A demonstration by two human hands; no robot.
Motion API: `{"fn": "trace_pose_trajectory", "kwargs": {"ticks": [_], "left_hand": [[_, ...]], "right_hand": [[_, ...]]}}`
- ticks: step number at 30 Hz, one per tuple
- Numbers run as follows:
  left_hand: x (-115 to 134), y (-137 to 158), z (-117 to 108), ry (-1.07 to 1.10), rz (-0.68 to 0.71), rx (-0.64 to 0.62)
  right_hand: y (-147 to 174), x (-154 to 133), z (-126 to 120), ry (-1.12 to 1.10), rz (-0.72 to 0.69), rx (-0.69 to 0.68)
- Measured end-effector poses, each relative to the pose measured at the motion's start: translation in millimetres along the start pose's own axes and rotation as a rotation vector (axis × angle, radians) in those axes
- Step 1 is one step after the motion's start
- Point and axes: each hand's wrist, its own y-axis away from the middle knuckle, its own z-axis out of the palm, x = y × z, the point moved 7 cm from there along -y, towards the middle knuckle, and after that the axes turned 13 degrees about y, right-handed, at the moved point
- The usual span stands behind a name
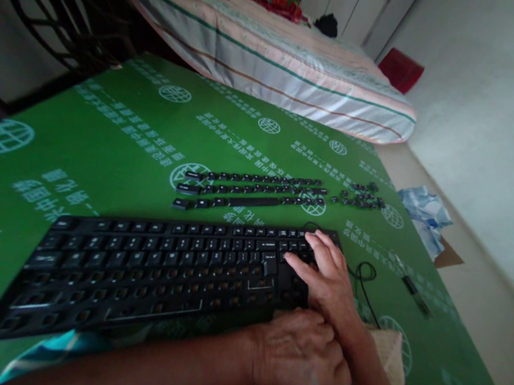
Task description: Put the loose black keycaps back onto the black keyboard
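Observation:
A black keyboard lies at a slant in front of me, with keycaps on its upper rows and bare switch sockets along its lower rows. My right hand rests over its right end, fingers stretched out and touching the keys near the top right corner. My left hand is curled closed by the near right edge, against my right wrist; its fingertips are hidden. Beyond the keyboard, loose black keycaps lie in three rows, with a long space bar in the nearest one.
More loose keycaps are scattered at the right. A cable curls past a thin dark tool. Beige cloth lies beneath my forearms on the green printed board. A mattress stands beyond; crumpled plastic lies beside the board.

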Motion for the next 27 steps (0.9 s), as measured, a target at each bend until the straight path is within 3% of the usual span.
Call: {"fn": "trace_pose_trajectory", "kwargs": {"ticks": [7,14,19,27], "left_hand": [[4.1,-2.5,-5.4,0.022,0.015,0.045],[6.3,-5.3,-5.6,0.084,0.018,-0.017],[4.9,-5.0,-8.5,0.086,0.006,0.029],[5.4,-4.3,-1.2,0.092,0.011,-0.023]], "right_hand": [[-3.8,-11.1,-4.1,-0.015,-0.050,-0.003],[-4.5,-16.8,0.1,-0.013,-0.089,-0.091],[-5.6,-17.8,-0.8,-0.022,-0.072,-0.066],[-6.2,-19.2,-0.4,-0.058,-0.089,-0.055]]}}
